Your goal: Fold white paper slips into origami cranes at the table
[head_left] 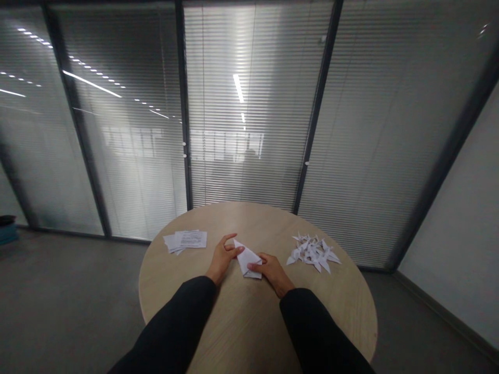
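A partly folded sheet of white paper (248, 257) is held between my two hands, just above or on the round wooden table (241, 317). My left hand (224, 255) pinches its upper left edge with the thumb on top, while the index finger sticks out past the paper. At the lower right, my right hand (272, 270) grips the paper with the thumb pressed on its face and the fingers behind. The paper has a pointed top corner and slanted folded edges. Its underside is hidden.
To the left lies a small stack of printed paper sheets (189, 239). A pile of pointed white folded paper pieces (314, 253) sits on the right side of the table. Behind the table stand glass partitions with blinds (249, 114); a white wall (460, 249) is at the right.
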Demonstrator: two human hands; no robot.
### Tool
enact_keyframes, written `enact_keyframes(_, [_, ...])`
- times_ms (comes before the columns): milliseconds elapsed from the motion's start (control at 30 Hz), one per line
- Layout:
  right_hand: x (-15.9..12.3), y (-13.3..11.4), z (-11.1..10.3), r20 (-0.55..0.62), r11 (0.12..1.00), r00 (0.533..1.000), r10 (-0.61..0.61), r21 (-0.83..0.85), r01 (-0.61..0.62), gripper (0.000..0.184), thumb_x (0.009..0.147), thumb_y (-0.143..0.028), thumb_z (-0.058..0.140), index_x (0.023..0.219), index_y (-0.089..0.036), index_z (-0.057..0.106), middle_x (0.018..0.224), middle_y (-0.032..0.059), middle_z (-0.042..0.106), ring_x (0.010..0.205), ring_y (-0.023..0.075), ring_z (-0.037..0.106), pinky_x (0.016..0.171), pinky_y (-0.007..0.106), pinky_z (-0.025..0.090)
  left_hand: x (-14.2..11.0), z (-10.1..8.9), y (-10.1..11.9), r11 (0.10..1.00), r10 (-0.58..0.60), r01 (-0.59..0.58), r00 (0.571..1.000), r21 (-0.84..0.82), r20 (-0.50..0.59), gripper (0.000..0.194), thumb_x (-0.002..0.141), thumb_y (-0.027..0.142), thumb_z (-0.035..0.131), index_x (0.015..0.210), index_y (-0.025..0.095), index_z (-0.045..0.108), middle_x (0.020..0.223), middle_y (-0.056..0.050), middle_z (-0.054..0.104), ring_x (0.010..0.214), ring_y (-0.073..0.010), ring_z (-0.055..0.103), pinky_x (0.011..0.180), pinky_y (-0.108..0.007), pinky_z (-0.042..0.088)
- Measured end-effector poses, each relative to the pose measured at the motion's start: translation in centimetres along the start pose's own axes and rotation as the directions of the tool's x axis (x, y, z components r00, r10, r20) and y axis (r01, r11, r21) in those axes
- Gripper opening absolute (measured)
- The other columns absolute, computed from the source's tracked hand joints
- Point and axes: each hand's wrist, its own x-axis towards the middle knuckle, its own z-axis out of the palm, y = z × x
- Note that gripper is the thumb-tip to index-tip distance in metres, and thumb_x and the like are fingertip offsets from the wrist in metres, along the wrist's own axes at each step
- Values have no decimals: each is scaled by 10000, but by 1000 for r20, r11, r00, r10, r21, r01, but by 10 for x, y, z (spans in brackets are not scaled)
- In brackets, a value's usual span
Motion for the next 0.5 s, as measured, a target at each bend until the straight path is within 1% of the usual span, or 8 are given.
enact_keyframes(67, [-1,0,2,32,999,999,15,-50,-13,398,459,-380,822,720,-130,653,643,-3,647,595,162,574,577,261,419,1,0,-1,1000,1,-1,1000,10,2,772,489,379,812,1145,110,508,624,-29,674,564,-164,625,585,-265,482])
enact_keyframes(167, [-1,0,3,98,998,995,14,-68,-7,442,466,-388,820,787,-128,662,691,0,649,626,158,566,588,253,410,3,-1,-2,998,16,-17,1000,56,3,708,479,383,810,1080,111,553,587,-17,655,540,-158,609,542,-240,451])
enact_keyframes(233, [-1,1,3,166,999,986,16,-47,-8,461,497,-397,810,841,-130,662,737,10,654,661,164,572,611,253,415,3,-1,-3,993,41,-43,999,106,17,658,490,369,806,1051,114,574,569,-8,642,524,-144,592,517,-219,421])
enact_keyframes(333, [-1,1,2,246,998,969,14,55,-28,433,613,-464,740,874,-127,661,790,39,655,714,176,585,653,262,426,3,-2,-2,984,70,-77,996,163,53,604,517,342,793,1035,113,584,571,-4,636,507,-123,566,497,-202,386])
enact_keyframes(433, [-1,3,2,256,987,967,-5,154,-36,435,704,-540,640,852,-132,667,791,50,657,731,180,588,673,269,430,2,-2,-2,980,81,-93,994,177,76,572,543,331,779,1037,115,587,578,2,629,512,-116,559,497,-198,373])
enact_keyframes(500, [0,4,3,243,993,970,10,115,-39,441,691,-556,643,800,-129,674,752,44,658,699,176,586,653,265,422,1,-1,-2,977,87,-101,993,190,84,543,549,319,777,1025,123,603,574,7,620,519,-115,560,502,-197,372])
